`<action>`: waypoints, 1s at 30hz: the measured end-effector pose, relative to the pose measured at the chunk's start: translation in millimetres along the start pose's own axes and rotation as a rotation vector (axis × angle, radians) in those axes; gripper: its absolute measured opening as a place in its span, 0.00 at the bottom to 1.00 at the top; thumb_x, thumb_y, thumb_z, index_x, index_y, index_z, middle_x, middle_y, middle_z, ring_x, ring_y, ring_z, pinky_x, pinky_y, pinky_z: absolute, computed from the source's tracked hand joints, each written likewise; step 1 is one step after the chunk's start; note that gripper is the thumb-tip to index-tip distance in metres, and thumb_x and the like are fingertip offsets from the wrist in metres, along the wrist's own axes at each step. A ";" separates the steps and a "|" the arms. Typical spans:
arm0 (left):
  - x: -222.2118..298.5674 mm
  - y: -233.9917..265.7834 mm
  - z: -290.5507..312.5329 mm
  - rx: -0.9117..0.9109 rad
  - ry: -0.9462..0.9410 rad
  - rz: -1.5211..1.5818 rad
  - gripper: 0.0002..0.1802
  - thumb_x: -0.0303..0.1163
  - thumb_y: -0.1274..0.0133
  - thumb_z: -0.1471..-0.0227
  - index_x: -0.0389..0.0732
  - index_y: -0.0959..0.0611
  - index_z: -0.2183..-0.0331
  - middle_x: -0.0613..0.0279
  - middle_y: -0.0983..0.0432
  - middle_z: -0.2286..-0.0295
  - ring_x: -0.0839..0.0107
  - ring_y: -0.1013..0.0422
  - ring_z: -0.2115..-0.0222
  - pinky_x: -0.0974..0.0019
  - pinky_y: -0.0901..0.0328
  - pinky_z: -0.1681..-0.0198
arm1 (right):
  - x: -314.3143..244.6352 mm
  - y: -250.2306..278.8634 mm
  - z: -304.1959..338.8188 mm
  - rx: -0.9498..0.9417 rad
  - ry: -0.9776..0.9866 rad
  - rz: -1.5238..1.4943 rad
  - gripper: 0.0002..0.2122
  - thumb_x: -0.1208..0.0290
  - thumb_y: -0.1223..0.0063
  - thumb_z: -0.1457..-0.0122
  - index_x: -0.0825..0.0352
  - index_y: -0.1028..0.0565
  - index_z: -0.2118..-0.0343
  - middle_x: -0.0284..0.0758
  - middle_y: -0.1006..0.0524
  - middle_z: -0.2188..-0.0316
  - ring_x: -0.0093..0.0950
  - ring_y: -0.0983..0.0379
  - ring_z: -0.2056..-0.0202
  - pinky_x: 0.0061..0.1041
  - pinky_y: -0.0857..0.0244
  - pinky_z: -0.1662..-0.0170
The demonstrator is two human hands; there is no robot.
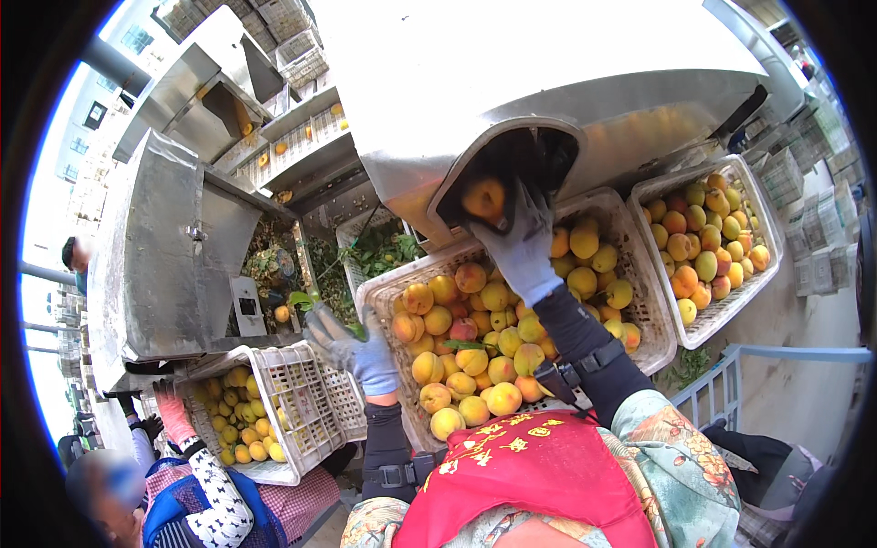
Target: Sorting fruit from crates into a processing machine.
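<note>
My left hand [354,354] spreads beside a green leaf [357,331]; my right hand [524,245] (I can't tell its grip) meets a peach [482,197] inside the chute [555,151].

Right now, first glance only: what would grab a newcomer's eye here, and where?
Likely the big pale metal housing at top centre, where the gloved right hand is at a dark opening with an orange-yellow fruit. Below it, a white crate of similar fruit fills the middle. The gloved left hand is at that crate's left side, green leaves by its fingers.
</note>
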State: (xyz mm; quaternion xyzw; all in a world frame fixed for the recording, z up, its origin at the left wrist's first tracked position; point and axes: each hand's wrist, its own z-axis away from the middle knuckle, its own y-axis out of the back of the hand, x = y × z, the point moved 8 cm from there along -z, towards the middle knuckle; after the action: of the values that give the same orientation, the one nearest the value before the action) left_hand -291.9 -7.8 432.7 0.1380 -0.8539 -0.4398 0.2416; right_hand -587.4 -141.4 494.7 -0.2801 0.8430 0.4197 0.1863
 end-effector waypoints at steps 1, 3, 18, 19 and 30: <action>46.1 5.4 10.2 -0.039 -0.219 0.108 0.35 0.47 0.42 0.54 0.41 0.29 0.46 0.51 0.40 0.44 0.49 0.47 0.43 0.48 0.50 0.41 | 15.9 -14.0 -9.3 -0.042 -0.019 0.034 0.40 0.54 0.35 0.57 0.69 0.39 0.42 0.47 0.30 0.51 0.47 0.37 0.47 0.45 0.49 0.42; 100.3 -22.3 34.0 -0.315 -0.548 0.186 0.31 0.41 0.41 0.57 0.44 0.26 0.49 0.55 0.35 0.49 0.51 0.42 0.46 0.50 0.48 0.43 | 29.1 -30.3 -32.0 -0.044 0.101 0.056 0.36 0.57 0.38 0.54 0.70 0.38 0.44 0.48 0.30 0.51 0.46 0.37 0.48 0.42 0.46 0.44; 130.5 -118.1 88.0 -0.878 -0.266 0.309 0.31 0.45 0.46 0.53 0.45 0.28 0.47 0.50 0.34 0.51 0.54 0.33 0.53 0.49 0.41 0.46 | 108.0 -115.9 164.8 -1.175 -0.145 0.301 0.37 0.50 0.42 0.53 0.65 0.38 0.42 0.45 0.26 0.54 0.42 0.28 0.55 0.40 0.38 0.49; 118.1 -118.7 93.8 -0.897 -0.142 0.529 0.30 0.44 0.45 0.51 0.44 0.29 0.47 0.47 0.31 0.55 0.54 0.29 0.60 0.56 0.33 0.55 | 94.7 -111.1 158.3 -1.152 -0.116 0.250 0.37 0.51 0.41 0.53 0.65 0.39 0.41 0.45 0.26 0.53 0.42 0.29 0.54 0.40 0.39 0.48; 149.5 -80.6 89.9 -1.061 -0.031 1.775 0.26 0.19 0.44 0.51 0.34 0.30 0.49 0.58 0.28 0.52 0.68 0.31 0.50 0.67 0.37 0.46 | 7.6 21.0 80.5 -0.394 -0.059 -0.226 0.43 0.57 0.33 0.62 0.65 0.40 0.40 0.43 0.29 0.49 0.40 0.32 0.53 0.40 0.46 0.45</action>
State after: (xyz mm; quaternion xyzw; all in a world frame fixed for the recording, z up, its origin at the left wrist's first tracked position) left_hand -464.3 -59.6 365.7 -0.6716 -0.3473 -0.4249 0.4977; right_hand -600.2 -68.1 456.7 -0.3913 0.7023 0.5606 0.1982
